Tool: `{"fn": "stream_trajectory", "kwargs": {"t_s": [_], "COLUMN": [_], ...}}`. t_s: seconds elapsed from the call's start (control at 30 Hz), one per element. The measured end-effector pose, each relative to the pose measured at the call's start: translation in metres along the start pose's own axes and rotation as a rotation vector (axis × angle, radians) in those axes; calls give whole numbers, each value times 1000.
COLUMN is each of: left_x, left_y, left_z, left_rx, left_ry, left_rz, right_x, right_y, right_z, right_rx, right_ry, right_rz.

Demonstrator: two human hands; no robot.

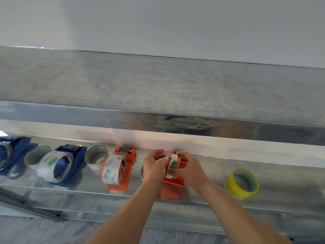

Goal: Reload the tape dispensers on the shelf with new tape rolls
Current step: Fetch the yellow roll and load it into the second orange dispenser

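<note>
The right hand [186,166] is gripping a white roll [173,162] sitting in an orange dispenser [173,186] on the shelf [284,185]. The left hand [154,166], fingers loosely curled, is resting against the roll's other side. A yellow roll [243,184] is standing well to the right.

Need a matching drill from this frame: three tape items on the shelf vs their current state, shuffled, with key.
1. yellow roll
2. left orange dispenser
3. right orange dispenser

A. loaded, untouched
B. between left hand and right hand, which grips its tape roll
C. loose, far right on the shelf

Pairs: 1-C, 2-A, 3-B
</note>
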State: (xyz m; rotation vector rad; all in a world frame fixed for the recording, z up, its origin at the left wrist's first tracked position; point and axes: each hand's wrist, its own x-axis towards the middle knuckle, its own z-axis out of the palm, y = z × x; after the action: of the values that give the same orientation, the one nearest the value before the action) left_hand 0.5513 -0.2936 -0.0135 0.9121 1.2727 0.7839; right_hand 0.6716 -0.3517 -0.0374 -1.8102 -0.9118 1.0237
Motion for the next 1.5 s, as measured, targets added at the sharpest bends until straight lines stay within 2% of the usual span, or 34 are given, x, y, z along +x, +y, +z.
{"fn": "stream_trajectory", "kwargs": {"t_s": [0.23,0.47,0.77,0.87,1.0,1.2,1.5], "left_x": [-9,-15,-25,-26,-26,-28,-30], "left_y": [-6,-1,-2,-6,-11,-15,-16], "left_z": [-4,1,8,9,10,7,5], "left_rx": [103,137,209,178,141,147,149], "left_ry": [-61,17,9,1,1,-4,-11], "left_rz": [-5,40,91,71,49,42,31], "right_x": [-4,-7,-15,-19,-22,-23,-23], "right_y": [2,3,22,28,36,37,46], "right_z": [0,-12,-39,-49,-59,-62,-65], "right_rx": [36,26,44,-96,-414,-850,-1058], "right_ry": [-12,17,113,149,193,132,61], "right_rz": [31,38,52,63,61,36,55]}}
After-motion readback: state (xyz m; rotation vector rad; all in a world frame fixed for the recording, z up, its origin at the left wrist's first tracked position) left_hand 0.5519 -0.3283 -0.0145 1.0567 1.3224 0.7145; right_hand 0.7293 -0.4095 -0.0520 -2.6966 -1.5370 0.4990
